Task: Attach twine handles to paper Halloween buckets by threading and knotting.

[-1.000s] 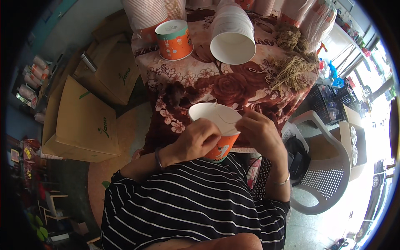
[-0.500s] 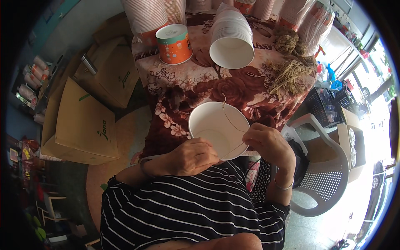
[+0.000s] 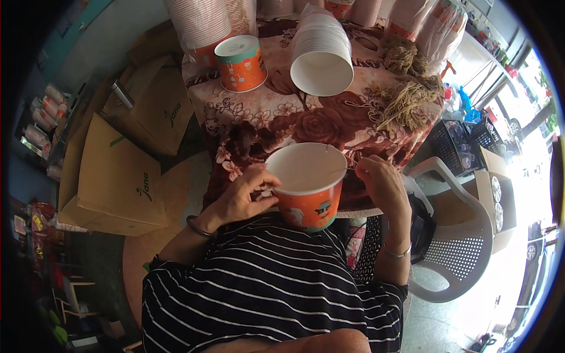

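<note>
An orange paper tub (image 3: 312, 206) with a white inside and a green band at its base stands upright close to my body, at the table's near edge. Bent around its left side, my left hand (image 3: 244, 194) touches the rim with fingertips and thumb. To the right of the tub, my right hand (image 3: 385, 188) pinches a thin string (image 3: 351, 169) that runs to the rim. A short bit of string shows at the far rim; the rest is hard to make out.
On the flowered tablecloth (image 3: 318, 126) lie a sleeve of nested white tubs (image 3: 322, 44), an upside-down orange tub (image 3: 242, 65) and bundles of string (image 3: 406, 106). Wrapped tub stacks (image 3: 200, 26) line the back. Cardboard boxes (image 3: 118, 176) stand left, a plastic chair (image 3: 453, 253) right.
The tub has tipped from facing me to upright, so its orange outside shows. My left hand has moved left and up to its side; my right hand has moved slightly up and right.
</note>
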The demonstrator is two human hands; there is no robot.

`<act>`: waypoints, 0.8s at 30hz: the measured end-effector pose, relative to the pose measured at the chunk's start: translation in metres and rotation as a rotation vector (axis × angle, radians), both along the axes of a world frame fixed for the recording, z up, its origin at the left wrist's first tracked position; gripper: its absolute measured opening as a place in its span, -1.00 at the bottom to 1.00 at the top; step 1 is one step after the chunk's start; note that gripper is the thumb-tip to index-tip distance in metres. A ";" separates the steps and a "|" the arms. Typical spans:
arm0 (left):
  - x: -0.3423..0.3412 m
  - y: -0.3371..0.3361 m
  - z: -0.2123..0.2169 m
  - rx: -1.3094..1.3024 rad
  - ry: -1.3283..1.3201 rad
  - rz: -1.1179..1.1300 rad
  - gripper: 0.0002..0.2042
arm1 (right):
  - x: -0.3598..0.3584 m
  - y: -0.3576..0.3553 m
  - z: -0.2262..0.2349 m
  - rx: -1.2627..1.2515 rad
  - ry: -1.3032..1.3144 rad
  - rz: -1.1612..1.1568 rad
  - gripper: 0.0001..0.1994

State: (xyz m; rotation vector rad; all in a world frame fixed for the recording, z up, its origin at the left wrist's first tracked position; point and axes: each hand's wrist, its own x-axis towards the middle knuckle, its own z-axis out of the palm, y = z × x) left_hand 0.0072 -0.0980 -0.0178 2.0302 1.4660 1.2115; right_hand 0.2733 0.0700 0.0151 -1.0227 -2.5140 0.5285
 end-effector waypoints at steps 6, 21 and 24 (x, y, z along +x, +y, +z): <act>-0.024 -0.006 -0.014 -0.030 -0.017 0.099 -0.55 | 0.000 -0.007 0.004 -0.249 -0.055 0.312 -0.83; 0.000 -0.016 -0.011 0.056 -0.054 0.222 -0.71 | -0.055 -0.085 -0.004 -0.282 -0.439 0.684 -0.41; -0.008 -0.018 -0.014 0.182 0.054 0.246 -0.74 | -0.049 -0.078 0.000 -0.255 -0.294 0.692 -0.43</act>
